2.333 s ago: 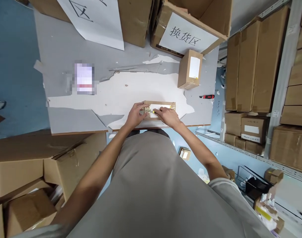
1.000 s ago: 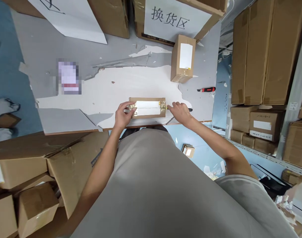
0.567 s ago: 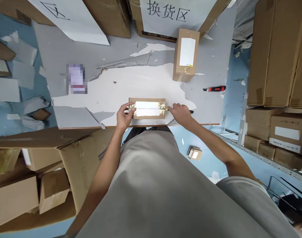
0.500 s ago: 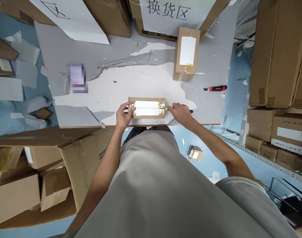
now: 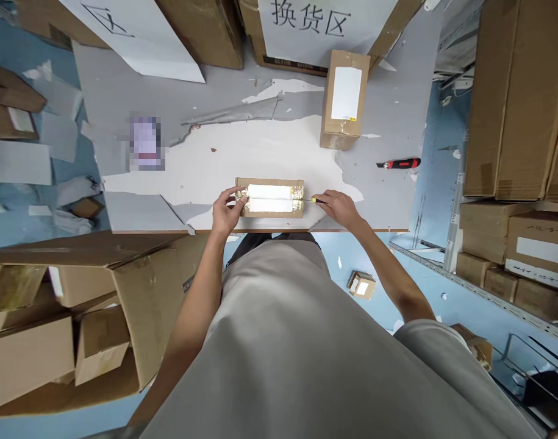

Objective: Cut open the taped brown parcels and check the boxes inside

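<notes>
A small cardboard box (image 5: 269, 214) with a white label and shiny clear tape lies flat near the table's front edge. My left hand (image 5: 227, 209) grips its left end, thumb and fingers on the top face. My right hand (image 5: 339, 208), just off the box's right end, is closed round a slim knife (image 5: 316, 200) with a yellow-and-black handle. The knife's thin metal part points left to the taped right end; whether the tip touches is too small to tell. A dark line runs lengthwise across the label.
A taller labelled carton (image 5: 345, 131) stands behind to the right. Beside it lies a red-and-black utility knife (image 5: 400, 163). A blurred purple item (image 5: 145, 143) is at left. An open large carton (image 5: 155, 305) of boxes stands front left; shelves with cartons (image 5: 537, 244) line the right.
My right hand and the knife have drawn slightly right, away from the box, and more of the thin metal part shows. My left hand still holds the box.
</notes>
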A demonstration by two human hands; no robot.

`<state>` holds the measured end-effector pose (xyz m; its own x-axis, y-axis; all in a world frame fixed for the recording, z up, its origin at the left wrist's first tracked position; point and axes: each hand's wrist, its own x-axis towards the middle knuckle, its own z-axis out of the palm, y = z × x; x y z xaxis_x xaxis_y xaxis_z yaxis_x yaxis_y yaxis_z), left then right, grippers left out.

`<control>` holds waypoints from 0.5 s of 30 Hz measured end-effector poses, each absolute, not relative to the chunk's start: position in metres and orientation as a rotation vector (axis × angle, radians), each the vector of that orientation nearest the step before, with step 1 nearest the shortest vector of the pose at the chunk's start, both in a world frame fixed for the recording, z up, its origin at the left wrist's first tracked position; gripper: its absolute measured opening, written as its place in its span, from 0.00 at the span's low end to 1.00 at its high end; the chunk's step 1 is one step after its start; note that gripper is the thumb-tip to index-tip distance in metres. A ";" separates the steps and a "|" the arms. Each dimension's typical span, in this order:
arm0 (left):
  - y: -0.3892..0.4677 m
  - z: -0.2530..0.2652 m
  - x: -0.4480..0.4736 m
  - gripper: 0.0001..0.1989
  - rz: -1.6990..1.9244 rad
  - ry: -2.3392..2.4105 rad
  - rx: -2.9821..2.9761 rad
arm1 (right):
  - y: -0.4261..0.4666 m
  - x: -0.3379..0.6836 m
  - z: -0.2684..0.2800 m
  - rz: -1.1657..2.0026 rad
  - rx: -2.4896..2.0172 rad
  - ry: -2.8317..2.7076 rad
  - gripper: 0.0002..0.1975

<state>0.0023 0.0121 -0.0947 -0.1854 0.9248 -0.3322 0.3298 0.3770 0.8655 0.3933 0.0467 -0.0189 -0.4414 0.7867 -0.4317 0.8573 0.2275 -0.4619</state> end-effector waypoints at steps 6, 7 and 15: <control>0.013 -0.100 -0.027 0.34 0.909 1.706 0.912 | 0.023 0.388 -0.050 -1.830 2.330 2.099 0.27; 0.012 -0.102 -0.032 0.34 0.906 1.706 0.890 | 0.019 0.378 -0.056 -1.941 2.464 1.928 0.29; 0.011 -0.113 -0.064 0.29 0.936 1.716 0.866 | 0.001 0.280 -0.074 -2.380 2.755 1.001 0.32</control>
<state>-0.0641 0.0107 -0.1127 -0.2848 0.8691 -0.4045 0.1308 0.4533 0.8817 0.2796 0.0015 -0.0743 0.1558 0.7228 -0.6733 -0.0239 -0.6786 -0.7341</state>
